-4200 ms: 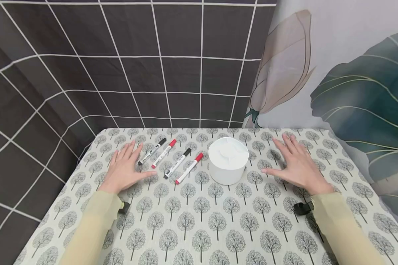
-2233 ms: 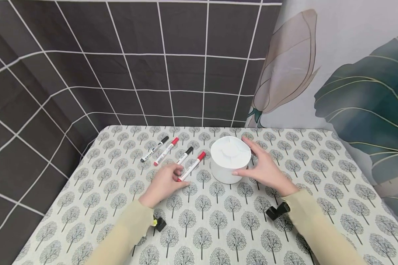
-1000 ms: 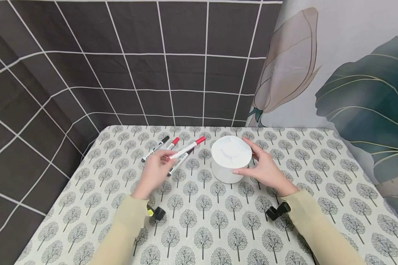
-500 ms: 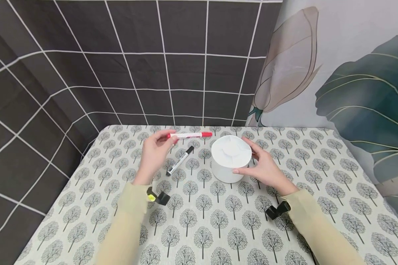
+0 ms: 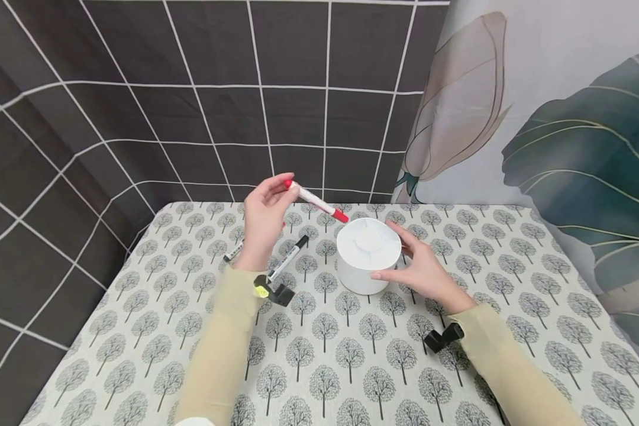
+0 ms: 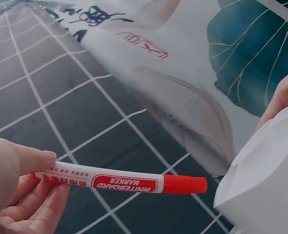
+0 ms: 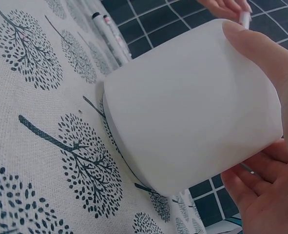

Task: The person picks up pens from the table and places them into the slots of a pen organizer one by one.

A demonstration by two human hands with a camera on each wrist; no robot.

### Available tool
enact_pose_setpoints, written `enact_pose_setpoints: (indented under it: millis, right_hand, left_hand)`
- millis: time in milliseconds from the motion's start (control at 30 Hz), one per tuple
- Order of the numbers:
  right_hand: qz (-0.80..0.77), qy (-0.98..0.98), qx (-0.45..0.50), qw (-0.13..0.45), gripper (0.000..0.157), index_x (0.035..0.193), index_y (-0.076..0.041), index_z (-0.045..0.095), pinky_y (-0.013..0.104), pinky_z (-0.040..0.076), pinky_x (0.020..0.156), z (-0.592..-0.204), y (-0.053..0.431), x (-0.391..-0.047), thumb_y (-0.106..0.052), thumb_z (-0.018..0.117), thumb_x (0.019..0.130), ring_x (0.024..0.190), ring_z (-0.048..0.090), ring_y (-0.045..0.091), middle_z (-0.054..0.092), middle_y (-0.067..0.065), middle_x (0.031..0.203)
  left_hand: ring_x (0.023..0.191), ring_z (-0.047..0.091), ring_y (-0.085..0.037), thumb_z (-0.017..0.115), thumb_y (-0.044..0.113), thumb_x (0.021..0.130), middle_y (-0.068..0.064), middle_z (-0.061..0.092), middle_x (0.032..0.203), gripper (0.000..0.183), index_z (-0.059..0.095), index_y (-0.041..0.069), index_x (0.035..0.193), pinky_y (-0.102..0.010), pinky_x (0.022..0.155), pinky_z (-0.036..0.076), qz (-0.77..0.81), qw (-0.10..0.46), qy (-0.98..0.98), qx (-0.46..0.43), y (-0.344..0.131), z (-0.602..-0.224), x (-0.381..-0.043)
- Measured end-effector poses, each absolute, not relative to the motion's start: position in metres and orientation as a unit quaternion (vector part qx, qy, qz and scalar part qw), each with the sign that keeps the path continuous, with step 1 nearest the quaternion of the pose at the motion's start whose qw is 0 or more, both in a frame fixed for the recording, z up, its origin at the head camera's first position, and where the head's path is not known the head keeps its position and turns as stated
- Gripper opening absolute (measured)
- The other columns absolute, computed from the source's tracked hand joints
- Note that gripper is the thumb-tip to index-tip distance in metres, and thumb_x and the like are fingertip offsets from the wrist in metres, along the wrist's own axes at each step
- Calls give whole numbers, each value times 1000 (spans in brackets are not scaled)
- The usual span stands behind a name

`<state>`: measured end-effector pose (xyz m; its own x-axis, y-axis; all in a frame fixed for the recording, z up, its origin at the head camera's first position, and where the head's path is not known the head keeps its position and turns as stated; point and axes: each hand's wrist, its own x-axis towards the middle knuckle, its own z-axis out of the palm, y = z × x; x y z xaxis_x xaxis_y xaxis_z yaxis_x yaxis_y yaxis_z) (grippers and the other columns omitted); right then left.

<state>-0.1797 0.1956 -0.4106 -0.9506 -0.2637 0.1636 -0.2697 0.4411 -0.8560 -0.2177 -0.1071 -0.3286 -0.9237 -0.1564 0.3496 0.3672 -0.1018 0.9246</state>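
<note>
My left hand [image 5: 266,216] pinches a red whiteboard marker [image 5: 319,203] by its tail end, thumb against fingers. Its red cap slants down toward the rim of a white round divided pen holder [image 5: 366,281], close to it. In the left wrist view the marker [image 6: 122,182] shows its printed label, and the cap stands a little apart from the holder's wall [image 6: 265,190]. With thumb in front and fingers round the far side, my right hand [image 5: 428,272] grips the holder, which stands on the table. The right wrist view shows the thumb along the holder's white wall [image 7: 187,107].
On the tree-print tablecloth [image 5: 346,355] lies a black-capped marker [image 5: 287,259] left of the holder. Another marker [image 5: 234,251] is mostly covered by my left hand, and a red tip shows beside it. A dark grid curtain [image 5: 293,112] hangs behind the table.
Both hands came in from the table's sides; the right took hold of the holder. My left hand picked up the nearest red marker, raised it and swung its cap toward the holder's rim.
</note>
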Motion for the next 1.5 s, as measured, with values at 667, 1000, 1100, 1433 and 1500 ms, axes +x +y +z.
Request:
enact_pose_setpoints:
  millis: [667, 1000, 1100, 1433, 1500]
  right_hand:
    - [501, -850, 161, 3, 116, 161, -24, 31, 60, 36, 112, -410, 192, -182, -36, 98, 67, 134, 48, 39, 39, 12, 158]
    - [504, -850, 154, 1, 115, 160, -25, 32, 62, 32, 114, -409, 193, -179, -34, 98, 66, 135, 47, 39, 38, 12, 159]
    - [503, -851, 153, -1, 115, 161, -24, 31, 63, 32, 114, -409, 193, -179, -34, 98, 67, 135, 47, 41, 37, 14, 159]
    - [503, -852, 146, -4, 115, 161, -23, 30, 67, 30, 112, -411, 195, -179, -34, 97, 68, 133, 48, 40, 41, 15, 156]
    - [504, -851, 148, -1, 115, 161, -22, 31, 68, 30, 112, -412, 195, -179, -34, 97, 68, 132, 49, 41, 42, 15, 156]
  left_hand:
    - [106, 69, -22, 77, 0, 90, -11, 72, 118, 38, 68, 2, 127, -29, 95, 55, -730, 92, -664, -129, -53, -363, -240]
    - [110, 69, -25, 78, 5, 90, -18, 69, 123, 41, 66, -2, 129, -31, 97, 55, -738, 119, -653, -123, -85, -364, -236]
    - [110, 69, -26, 79, 5, 90, -18, 69, 123, 41, 66, -2, 128, -32, 98, 55, -743, 130, -646, -116, -101, -360, -232]
    - [112, 68, -24, 78, 3, 90, -16, 70, 123, 40, 66, -3, 127, -32, 101, 53, -737, 165, -651, -76, -149, -346, -216]
    - [112, 68, -23, 78, 3, 90, -15, 70, 123, 40, 66, -4, 127, -32, 101, 52, -735, 170, -653, -67, -159, -346, -213]
